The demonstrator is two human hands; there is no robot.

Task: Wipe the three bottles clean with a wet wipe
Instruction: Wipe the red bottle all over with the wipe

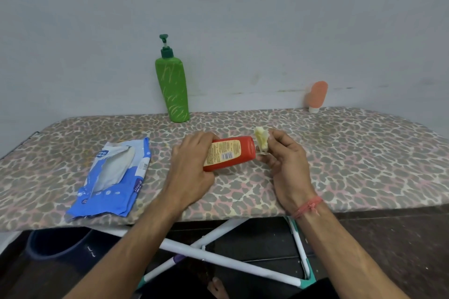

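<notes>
Inside torn pack [109, 177], white wipes [114, 167].

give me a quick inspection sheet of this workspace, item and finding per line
surface: ironing board with a leopard-print cover, on crossed white legs
job's things: red bottle held on its side above the board; green pump bottle upright at the back by the wall; small orange tube standing on its cap at back right; crumpled wet wipe at the red bottle's end
clutter: torn-open blue wipes pack lying on the left
hands: left hand grips the red bottle; right hand pinches the wipe in its fingers
cables: nothing seen
surroundings: plain pale wall behind; dark floor below
</notes>
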